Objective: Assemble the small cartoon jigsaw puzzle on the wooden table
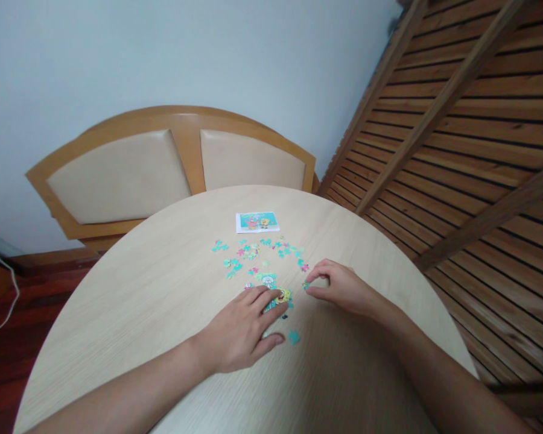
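Observation:
On the light wooden table, a partly joined jigsaw puzzle (268, 279) shows a pale green-blue figure and a yellow one. My left hand (248, 325) rests over it with fingers spread, hiding part of the joined area. Thumb and forefinger of my right hand (339, 286) pinch a small jigsaw puzzle piece (306, 286) just right of the joined part. A single teal puzzle piece (294, 337) lies off my left thumb. Loose puzzle pieces (233, 264), mostly teal with some pink and yellow, are scattered in an arc beyond both hands.
A picture card (257, 222) with cartoon figures lies flat beyond the loose pieces. Behind the round table (140, 289) stands a bench with a padded back (248, 158) against the wall. A slatted wooden screen (434, 138) rises on the right. A white cable (13, 295) hangs at far left.

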Tool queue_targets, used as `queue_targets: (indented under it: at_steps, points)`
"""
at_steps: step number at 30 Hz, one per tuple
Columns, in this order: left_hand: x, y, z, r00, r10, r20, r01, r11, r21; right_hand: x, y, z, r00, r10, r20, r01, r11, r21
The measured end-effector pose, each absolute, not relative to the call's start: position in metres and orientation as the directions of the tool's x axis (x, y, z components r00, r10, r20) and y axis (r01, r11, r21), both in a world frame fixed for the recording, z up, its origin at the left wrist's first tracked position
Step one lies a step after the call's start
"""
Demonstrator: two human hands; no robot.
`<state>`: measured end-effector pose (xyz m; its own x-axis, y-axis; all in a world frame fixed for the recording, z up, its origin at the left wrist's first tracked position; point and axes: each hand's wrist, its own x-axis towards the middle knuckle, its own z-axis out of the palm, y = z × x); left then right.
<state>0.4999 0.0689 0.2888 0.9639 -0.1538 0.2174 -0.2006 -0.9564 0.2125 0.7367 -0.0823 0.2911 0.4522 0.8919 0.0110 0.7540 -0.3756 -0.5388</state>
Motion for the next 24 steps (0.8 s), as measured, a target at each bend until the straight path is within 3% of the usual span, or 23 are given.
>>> queue_targets:
  at_steps: [13,24]
  points:
    - [0.499,0.069,0.286,0.961,-0.154,0.229,-0.199,-0.962,0.187,0.718,-0.081,0.299,0.258,0.965,-0.058,0.806,-0.247,-0.538]
    - [0.499,0.069,0.287,0.968,-0.156,0.195,-0.193,-0.963,0.187,0.708,-0.078,0.303,0.268,0.963,-0.034,0.814,-0.245,-0.527]
